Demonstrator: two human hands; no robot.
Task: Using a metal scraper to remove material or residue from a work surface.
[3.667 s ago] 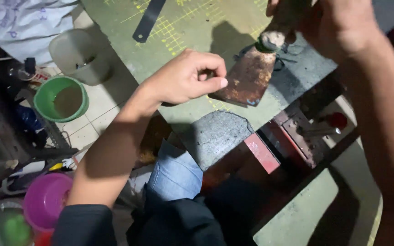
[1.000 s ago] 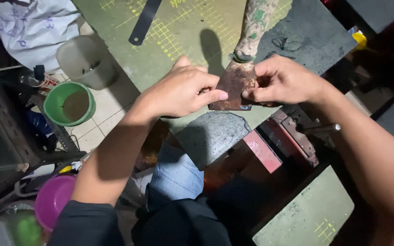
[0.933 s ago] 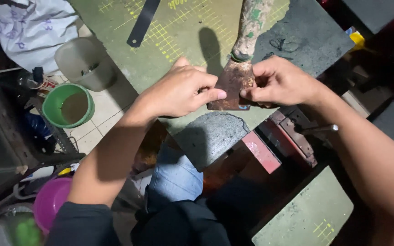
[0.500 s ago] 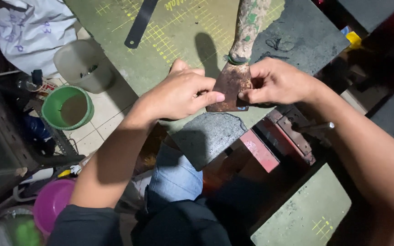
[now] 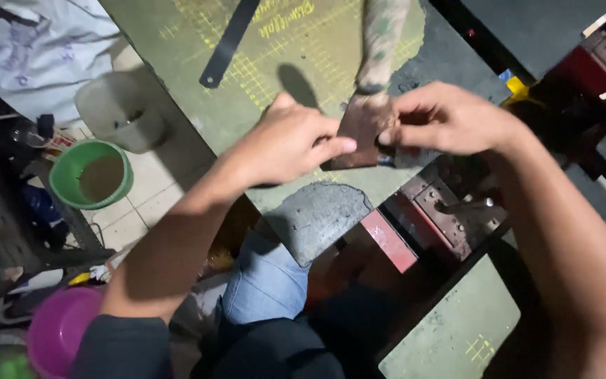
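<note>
Green bucket (image 5: 91,175) at 9 o'clock, on tiled floor. L hand (image 5: 285,144) w/ fingers (image 5: 331,146) curled, pinching the left edge of brown leather piece (image 5: 359,132) at centre. Dark metal strip (image 5: 228,41) at 11 on green cutting mat (image 5: 198,84) atop counter. R hand (image 5: 450,119) at 2, fingers closed on piece's right edge.

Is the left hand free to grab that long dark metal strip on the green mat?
Probably not right now: the left hand is pinching the brown piece together with the right hand. Nothing blocks the way to the metal strip itself.
</note>
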